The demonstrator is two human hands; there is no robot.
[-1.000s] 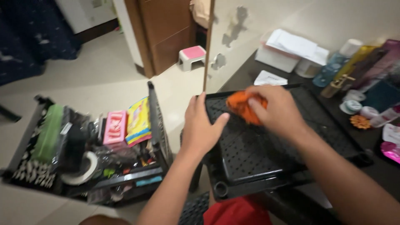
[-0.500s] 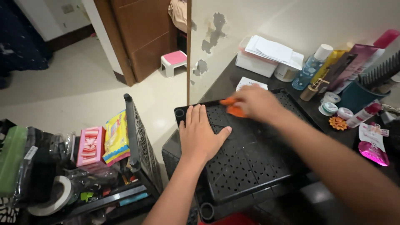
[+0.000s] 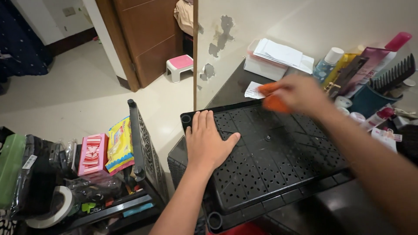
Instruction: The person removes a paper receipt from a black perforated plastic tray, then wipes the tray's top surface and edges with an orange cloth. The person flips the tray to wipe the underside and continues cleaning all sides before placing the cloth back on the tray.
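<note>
— Nearest? Left hand point(image 3: 208, 141) pressed flat, fingers point(image 3: 201, 121) spread and released, on black perforated tray point(image 3: 278, 169).

— Farther? Right hand point(image 3: 300, 92), blurred, fingers clenched on orange cloth point(image 3: 272, 101), now at tray's far edge, shifted right from half a second ago; wiping apparently nearing the rim. Beyond, bottles point(image 3: 331, 65) on dark worktop point(image 3: 233, 89).

Home interior, likely a bedroom or dressing corner. Tiled floor point(image 3: 87, 91), wooden door point(image 3: 148, 35), wall with peeling paint point(image 3: 222, 35). Small pink stool point(image 3: 179, 65) by the door. Dark counter point(image 3: 235, 85) crowded with toiletry bottles point(image 3: 326, 65), small jars point(image 3: 344, 102), a comb point(image 3: 394, 76). Open rack of household odds and ends point(image 3: 87, 174) on the floor.
</note>
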